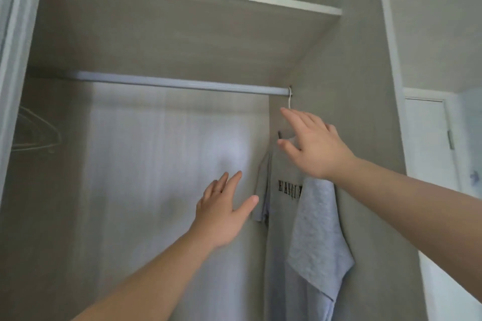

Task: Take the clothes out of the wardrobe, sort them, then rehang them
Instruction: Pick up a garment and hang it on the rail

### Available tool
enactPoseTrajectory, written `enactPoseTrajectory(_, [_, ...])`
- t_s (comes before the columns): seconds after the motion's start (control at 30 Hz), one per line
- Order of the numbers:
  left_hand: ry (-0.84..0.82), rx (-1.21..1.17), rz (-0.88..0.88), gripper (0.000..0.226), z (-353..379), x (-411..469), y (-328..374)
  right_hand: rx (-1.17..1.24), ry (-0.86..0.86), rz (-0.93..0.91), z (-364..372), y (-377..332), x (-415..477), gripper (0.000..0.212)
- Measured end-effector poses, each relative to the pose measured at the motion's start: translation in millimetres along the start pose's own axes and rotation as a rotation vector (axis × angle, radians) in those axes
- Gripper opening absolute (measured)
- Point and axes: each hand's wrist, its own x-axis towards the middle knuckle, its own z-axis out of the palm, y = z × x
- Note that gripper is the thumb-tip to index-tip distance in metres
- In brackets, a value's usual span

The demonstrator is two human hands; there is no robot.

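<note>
A light grey T-shirt with dark lettering (280, 229) is hung by a thin white hanger hook (290, 98) at the right end of the silver metal rail (182, 83), right of centre, with the right hand (313, 148) raised at its collar and the left hand (221, 214) at lower centre, both spread-fingered, nothing gripped.

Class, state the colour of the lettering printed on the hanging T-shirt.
Black, on the light grey T-shirt; seen in the head view.

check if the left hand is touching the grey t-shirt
Cannot tell. In the head view the thumb tip of the left hand overlaps the sleeve edge of the grey t-shirt, but a single view shows neither contact nor a gap.
</note>
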Motion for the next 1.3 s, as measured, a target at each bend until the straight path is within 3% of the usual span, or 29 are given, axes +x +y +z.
enactPoseTrajectory(0.07, [-0.038,-0.147,-0.027,0.072,11,21,7,-0.029,-0.027,0.084,-4,13,19,0.066])
enactPoseTrajectory(0.23, [-0.084,-0.130,0.036,0.075,45,61,13,0.119,-0.116,0.330,-1,44,59,0.066])
enactPoseTrajectory(0.4, [-0.150,-0.338,0.044,0.080,80,94,21,0.109,-0.220,0.477,21,64,84,0.063])
enactPoseTrajectory(0.6, [-0.268,-0.425,0.085,0.101,117,105,26,-0.034,-0.231,0.498,44,72,113,0.045])
enactPoseTrajectory(0.73, [-0.315,-0.544,0.055,0.099,127,120,36,-0.103,-0.183,0.469,56,77,130,0.011])
enactPoseTrajectory(0.93, [-0.336,-0.648,0.137,0.098,145,130,45,-0.141,-0.234,0.489,82,82,144,0.013])
enactPoseTrajectory(1.1, [-0.312,-0.696,0.167,0.089,152,139,42,-0.032,-0.151,0.511,89,88,146,0.026])
enactPoseTrajectory(1.3, [-0.268,-0.738,0.192,0.084,152,149,42,0.004,-0.042,0.487,79,84,145,0.027])
